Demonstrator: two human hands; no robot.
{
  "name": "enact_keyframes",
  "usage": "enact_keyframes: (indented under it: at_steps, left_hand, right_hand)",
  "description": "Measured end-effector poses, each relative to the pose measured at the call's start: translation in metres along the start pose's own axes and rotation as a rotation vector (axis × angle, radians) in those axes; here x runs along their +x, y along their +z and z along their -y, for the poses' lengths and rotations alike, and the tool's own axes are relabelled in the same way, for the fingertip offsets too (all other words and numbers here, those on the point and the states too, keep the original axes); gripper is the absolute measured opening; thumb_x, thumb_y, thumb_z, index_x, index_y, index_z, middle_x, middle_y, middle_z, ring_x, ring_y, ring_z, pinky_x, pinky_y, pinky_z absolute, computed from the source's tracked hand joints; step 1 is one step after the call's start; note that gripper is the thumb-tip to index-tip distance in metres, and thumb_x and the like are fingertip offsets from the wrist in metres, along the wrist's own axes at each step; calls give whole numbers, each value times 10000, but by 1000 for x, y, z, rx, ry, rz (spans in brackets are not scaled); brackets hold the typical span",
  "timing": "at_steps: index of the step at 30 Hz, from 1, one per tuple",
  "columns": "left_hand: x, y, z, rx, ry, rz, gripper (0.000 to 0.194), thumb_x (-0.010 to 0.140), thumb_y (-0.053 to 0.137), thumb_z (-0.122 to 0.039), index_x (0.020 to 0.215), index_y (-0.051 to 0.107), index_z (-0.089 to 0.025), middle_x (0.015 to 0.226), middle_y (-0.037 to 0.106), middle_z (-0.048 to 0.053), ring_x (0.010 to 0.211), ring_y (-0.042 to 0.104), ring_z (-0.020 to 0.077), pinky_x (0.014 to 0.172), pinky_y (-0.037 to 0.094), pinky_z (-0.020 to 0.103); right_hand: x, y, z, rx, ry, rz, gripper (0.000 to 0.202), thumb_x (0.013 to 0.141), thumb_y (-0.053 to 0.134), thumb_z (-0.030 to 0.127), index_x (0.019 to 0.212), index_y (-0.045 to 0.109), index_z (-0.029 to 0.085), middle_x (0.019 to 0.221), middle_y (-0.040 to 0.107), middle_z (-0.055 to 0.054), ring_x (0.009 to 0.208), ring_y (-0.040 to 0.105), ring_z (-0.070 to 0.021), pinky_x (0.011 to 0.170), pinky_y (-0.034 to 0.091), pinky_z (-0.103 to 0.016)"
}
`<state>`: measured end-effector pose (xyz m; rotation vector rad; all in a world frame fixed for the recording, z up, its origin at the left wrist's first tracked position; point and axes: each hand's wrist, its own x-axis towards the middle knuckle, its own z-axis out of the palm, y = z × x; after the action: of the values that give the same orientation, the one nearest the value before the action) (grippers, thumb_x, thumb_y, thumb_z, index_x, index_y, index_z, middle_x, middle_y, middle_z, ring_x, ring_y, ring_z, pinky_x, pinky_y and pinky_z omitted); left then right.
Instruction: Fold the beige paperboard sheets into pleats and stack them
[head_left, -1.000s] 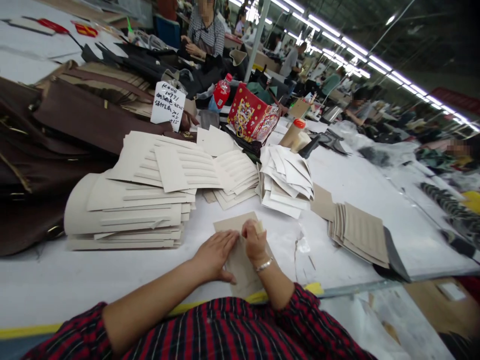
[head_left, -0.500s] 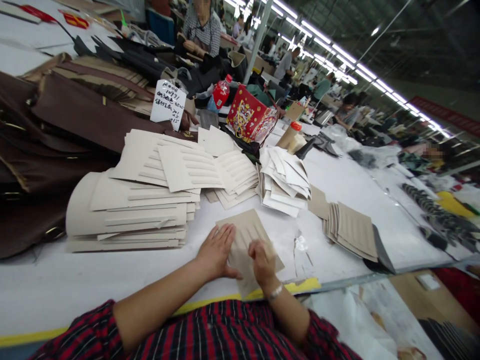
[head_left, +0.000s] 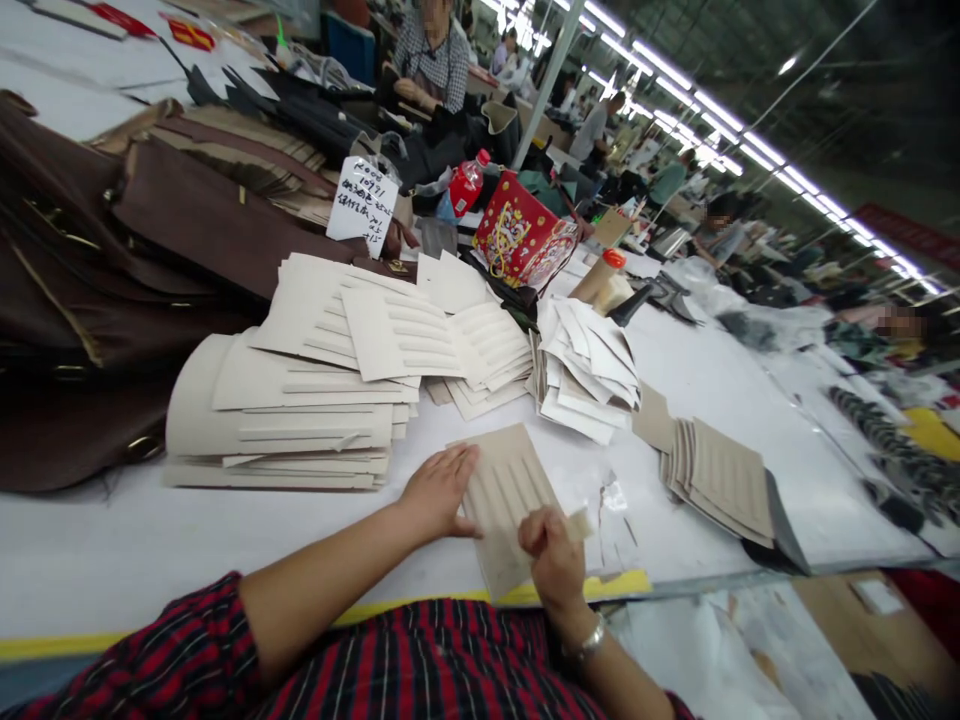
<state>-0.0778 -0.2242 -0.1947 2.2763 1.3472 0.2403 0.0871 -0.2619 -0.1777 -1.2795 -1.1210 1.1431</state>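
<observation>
A beige ribbed panel [head_left: 504,480] lies on the white table in front of me. My left hand [head_left: 441,495] rests with spread fingers on its left edge. Over the panel's lower right part, my right hand [head_left: 553,555] is closed round a small pale flat piece [head_left: 579,524], which sticks out to the right of the fist. To the left is a tall stack of cream panels [head_left: 300,390], with more ribbed pieces fanned on top. White pieces [head_left: 585,370] are piled behind the panel, and a smaller beige ribbed stack [head_left: 724,480] lies to the right.
Brown leather bags [head_left: 82,290] fill the left side. Behind the stacks are a handwritten card [head_left: 360,205], a red-labelled bottle [head_left: 465,185], a red patterned box [head_left: 523,230] and an orange-capped container [head_left: 602,280]. A person in a checked shirt [head_left: 427,60] sits across the table.
My right hand has moved toward the panel's lower right edge, and the pale piece now shows in it. My left hand stays on the panel. The whole view has shifted slightly.
</observation>
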Motion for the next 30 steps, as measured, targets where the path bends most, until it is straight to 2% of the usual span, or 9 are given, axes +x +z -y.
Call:
enact_keyframes:
  at_steps: [5,10,12,16,18,21,24,27,30]
  left_hand:
    - [-1,-2,0,-49,20,-27,1112,493,672,-611,1354,174,-116,1398,287,166,1294,232,278,1043,220,395]
    - [-2,-6,6,-50,18,-17,1045,540,670,-566,1341,198,-89,1391,288,191,1286,252,281,1035,240,398]
    - [0,-9,10,-63,58,-2,971,591,665,-495,1341,190,-100,1392,291,183,1280,271,265,1029,255,385]
    - [2,-13,15,-92,115,-12,935,602,683,-406,1338,172,-139,1392,302,160,1270,296,247,1018,281,369]
    - [2,-13,15,-95,122,-22,946,591,697,-390,1336,169,-140,1388,311,158,1266,302,244,1018,284,362]
    - [2,-13,14,-83,99,-13,950,577,710,-380,1325,188,-117,1382,309,182,1264,304,253,1019,281,359]
    - [0,-17,14,-80,111,18,901,618,661,-365,1331,175,-107,1394,284,185,1278,275,254,1024,269,366]
    - [-3,-24,16,-87,162,51,791,662,546,-248,1344,163,-128,1413,267,137,1278,280,222,1023,270,338]
    - [-3,-24,17,-66,176,36,709,669,450,-151,1338,215,-164,1400,317,82,1256,325,187,1018,279,315]
  right_hand:
    - [35,46,1,-17,-46,-57,440,846,370,473,500,341,202,449,329,52,438,330,-85,473,322,-252]
    - [-9,16,-5,-144,-93,-12,415,871,345,427,527,382,198,495,342,40,466,341,-93,477,305,-256]
    - [-15,11,-4,-130,-66,-7,399,873,347,412,535,374,201,504,343,37,478,347,-97,471,297,-255]
    - [24,45,2,-87,-60,-54,441,861,335,458,498,348,208,462,337,41,448,335,-97,474,312,-260]
    - [30,52,4,-112,-77,-46,444,855,344,471,497,351,209,458,345,41,447,344,-97,489,326,-262]
    - [0,29,3,-170,-69,21,423,861,354,452,520,372,203,484,358,35,468,355,-97,494,323,-256]
    - [-24,12,3,-67,-5,-28,415,867,345,435,523,343,203,473,313,49,437,307,-86,430,274,-240]
    - [-4,35,3,16,-16,-86,440,855,342,466,502,329,203,451,304,55,418,304,-80,422,281,-237]
    - [15,63,3,-50,-76,-61,456,833,374,490,482,359,199,450,348,42,443,349,-85,472,331,-247]
